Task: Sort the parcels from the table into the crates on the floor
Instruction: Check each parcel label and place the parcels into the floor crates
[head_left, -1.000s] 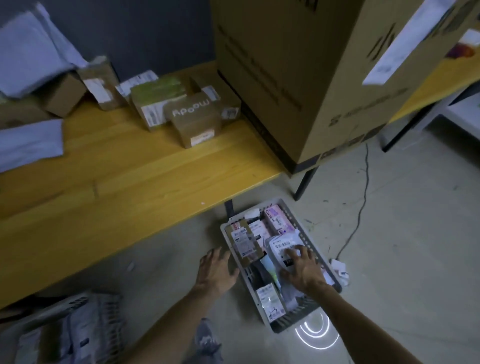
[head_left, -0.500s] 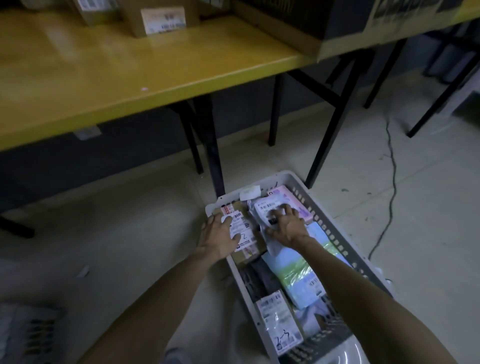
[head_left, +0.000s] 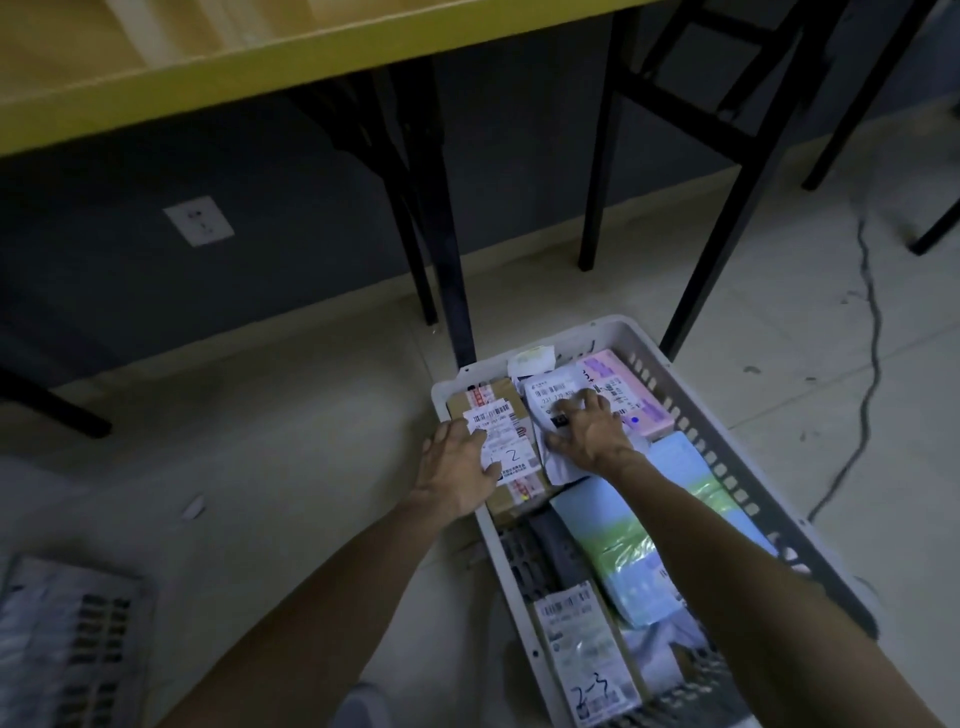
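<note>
Beneath the yellow table (head_left: 208, 67), the left hand (head_left: 457, 467) lays a flat, spread grip on a labelled brown carton (head_left: 498, 423) while the right hand (head_left: 592, 436), grip splayed, presses a white mailer (head_left: 553, 392) beside it, both parcels inside the white crate (head_left: 602, 332) on the floor.

crate (head_left: 670, 364) as landmark. far left corner: black table leg (head_left: 449, 291) stands close against it. far right corner: slanted leg (head_left: 727, 223) comes down just beside it. table top (head_left: 208, 78) sits overhead past the far end. inside, the far half is packed wall to wall with parcels, left hand (head_left: 457, 467) and right hand (head_left: 592, 431) lying on top. near-left inside: bare mesh floor (head_left: 524, 561), the only gap. left of the crate: open floor (head_left: 260, 441), second crate (head_left: 67, 649) well apart. right: cable (head_left: 872, 338) trails along the floor.
</note>
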